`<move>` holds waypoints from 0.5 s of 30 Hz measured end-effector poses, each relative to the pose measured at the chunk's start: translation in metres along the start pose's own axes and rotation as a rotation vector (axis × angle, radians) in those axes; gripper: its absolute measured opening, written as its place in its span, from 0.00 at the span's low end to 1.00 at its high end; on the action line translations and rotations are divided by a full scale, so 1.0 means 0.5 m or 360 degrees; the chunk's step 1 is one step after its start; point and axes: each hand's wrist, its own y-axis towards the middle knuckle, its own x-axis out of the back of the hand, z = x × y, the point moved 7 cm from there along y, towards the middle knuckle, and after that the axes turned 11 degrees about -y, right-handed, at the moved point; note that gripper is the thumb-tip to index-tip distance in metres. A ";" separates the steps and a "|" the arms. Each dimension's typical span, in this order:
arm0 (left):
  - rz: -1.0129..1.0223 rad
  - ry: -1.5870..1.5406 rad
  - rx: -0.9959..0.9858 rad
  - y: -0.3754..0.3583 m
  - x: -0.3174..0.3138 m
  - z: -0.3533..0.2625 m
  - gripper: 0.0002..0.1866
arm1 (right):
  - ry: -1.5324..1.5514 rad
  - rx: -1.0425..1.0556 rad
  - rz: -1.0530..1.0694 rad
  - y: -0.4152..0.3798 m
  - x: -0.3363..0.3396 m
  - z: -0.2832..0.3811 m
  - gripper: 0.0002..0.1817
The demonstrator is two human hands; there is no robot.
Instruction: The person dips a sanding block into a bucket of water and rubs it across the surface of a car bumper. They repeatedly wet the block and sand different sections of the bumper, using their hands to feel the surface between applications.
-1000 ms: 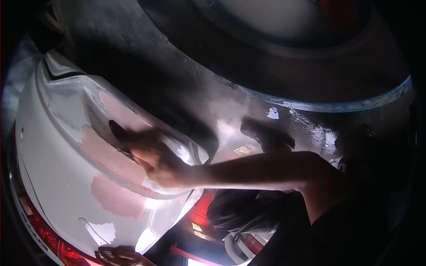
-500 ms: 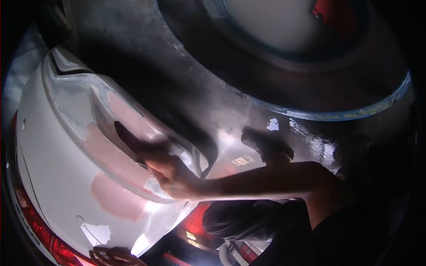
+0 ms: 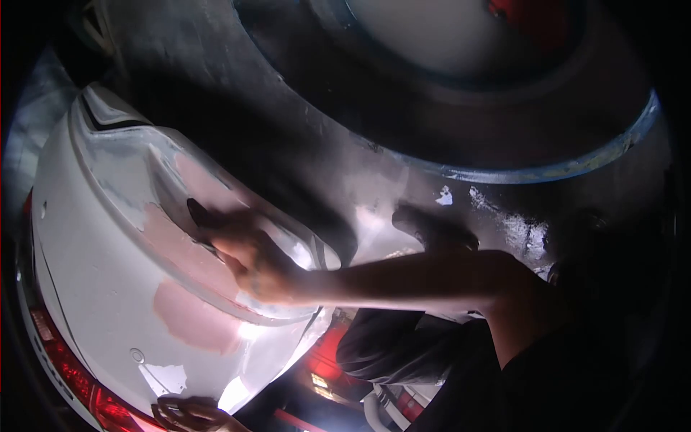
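My right hand (image 3: 252,263) presses against a white car body panel (image 3: 108,245) with pinkish and grey repair patches. Under its fingers is a thin dark sheet (image 3: 198,212), like sandpaper; the palm and shadow hide most of it. The hand lies over the long recess, beside a pink patch (image 3: 191,248). Lower on the panel is a second, rounded pink patch (image 3: 194,317). At the bottom edge, my left hand (image 3: 194,416) rests on the panel by the red tail light (image 3: 68,367). Its fingers are slightly bent and apart, partly in shadow, with nothing visible in them.
A large dark round object with a blue rim (image 3: 497,173) stands on the grey floor (image 3: 324,151) at the upper right. White splashes (image 3: 522,234) mark the floor near a dark shoe (image 3: 432,229). A bent dark-clothed leg (image 3: 396,345) is beside the panel, with red parts below.
My right hand has slid a little left and up along the panel with the dark sheet. My left hand stays by the tail light. The whole view has shifted slightly.
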 end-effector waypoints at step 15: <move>-0.0069 -0.0038 0.0017 0.053 0.001 -0.054 0.25 | 0.0209 0.0075 -0.0180 -0.029 0.050 0.013 0.18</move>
